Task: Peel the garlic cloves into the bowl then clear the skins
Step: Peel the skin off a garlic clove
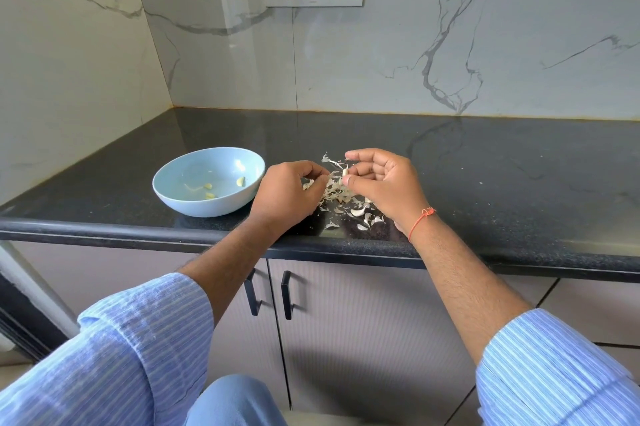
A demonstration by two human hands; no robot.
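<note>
Near front edge of surface (485, 162): loose skins (341, 198) scattered right up to the lip, a few flakes (330, 225) nearly at the drop-off. Risk: any sweep of a wrist or forearm knocks them to the floor, making the clearing step harder. Light and papery by the look, so a draught or a fast hand movement likely scatters them too.

Just behind, over the pile: left hand (289, 190) with fingers curled in toward the skins, apparently pinching something small; exact contents hidden behind the knuckles. Right hand (382, 183) with thumb and fingertips pinching a clove (345, 171), a strip of skin (327, 159) trailing off its far side. Risk: clove small and probably slick once bared, could pop out of the pinch and land in the pile, where pale clove among pale skins is easy to miss. Possible too: skin tearing off in bits, leaving fragments stuck on.

Further left, toward left edge of surface: bowl (173, 198) standing apart from the pile, a few peeled cloves (207, 186) inside plus one thin sliver, unclear whether skin. Risk: stray skin carried over with the next clove, contaminating the bowl; a toss from this gap could miss or bounce off the rim.
</note>
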